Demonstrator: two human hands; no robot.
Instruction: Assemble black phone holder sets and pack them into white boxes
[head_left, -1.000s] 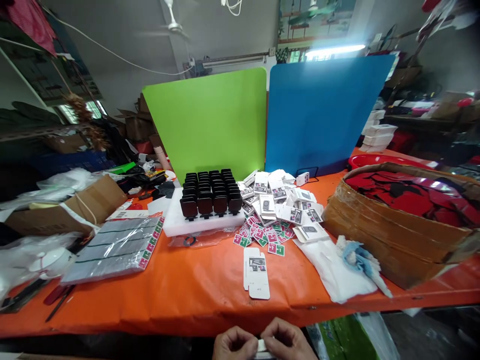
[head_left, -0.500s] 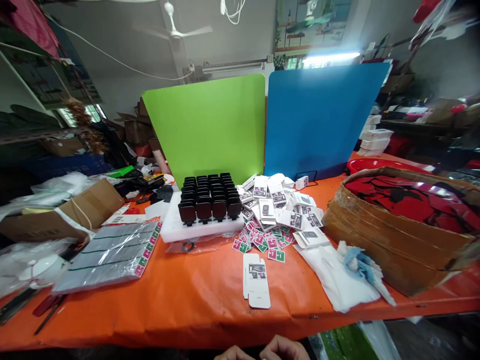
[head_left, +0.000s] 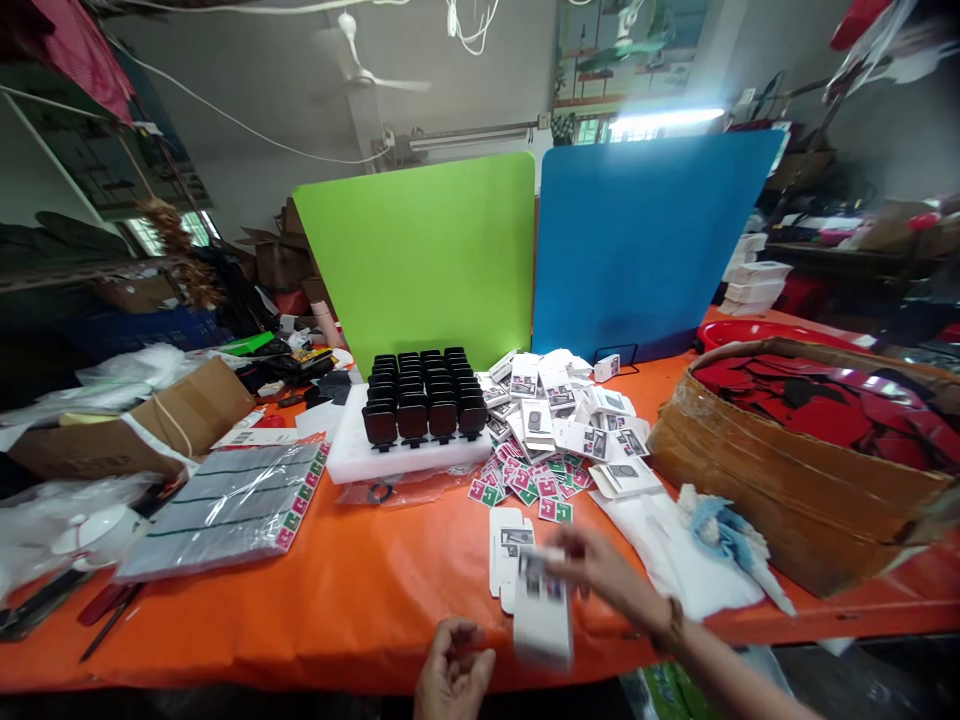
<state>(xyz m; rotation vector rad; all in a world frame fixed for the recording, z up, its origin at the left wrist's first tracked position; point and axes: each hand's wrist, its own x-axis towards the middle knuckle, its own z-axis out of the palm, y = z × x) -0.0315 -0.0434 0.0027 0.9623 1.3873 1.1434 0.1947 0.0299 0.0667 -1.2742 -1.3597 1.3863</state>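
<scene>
My right hand [head_left: 589, 568] grips the upper end of a white printed carton [head_left: 543, 630], which is blurred by motion. A flat unfolded carton [head_left: 505, 565] lies on the orange table, partly covered by the held one. My left hand [head_left: 454, 668] is at the table's front edge, left of the held carton, palm up. Its fingers are loosely curled and apart, with nothing in them. Beyond the hands lie pink and green printed cards [head_left: 555, 510] and a heap of white printed boxes [head_left: 574, 410].
Dark square-headed pieces [head_left: 426, 415] stand in rows on a white foam block [head_left: 352, 455]. A plastic-wrapped grey pack [head_left: 232, 500] lies left. At right are a white pouch [head_left: 660, 545] and a cardboard box [head_left: 780, 500] of red and black pieces. Green [head_left: 420, 265] and blue [head_left: 649, 240] panels stand behind.
Both hands have come up from the bottom edge and separated. My right hand now holds a carton over the flat one on the table; my left hand has moved left and opened.
</scene>
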